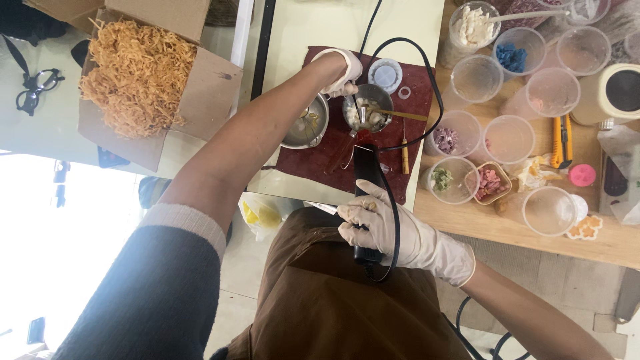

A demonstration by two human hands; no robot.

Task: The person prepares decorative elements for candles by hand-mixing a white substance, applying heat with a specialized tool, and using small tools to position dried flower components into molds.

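My left hand [341,71], in a white glove, reaches far forward and is closed on a thin metal tool [357,107] that dips into a small steel cup [368,107] of pale lumps. A second steel cup [305,124] stands just left of it. Both rest on a dark red mat [320,160]. My right hand [387,230], also gloved, grips the handle of a black corded heat tool [365,175]. The tool's reddish nozzle [360,138] points at the first cup. A wooden stick [400,115] lies across that cup's rim.
A black cable [427,73] loops over the mat. Several clear plastic cups [510,139] with coloured bits stand on the wooden table at right, beside a yellow utility knife [561,141]. A cardboard box [200,93] of orange shredded filler sits on the left, near black glasses [33,87].
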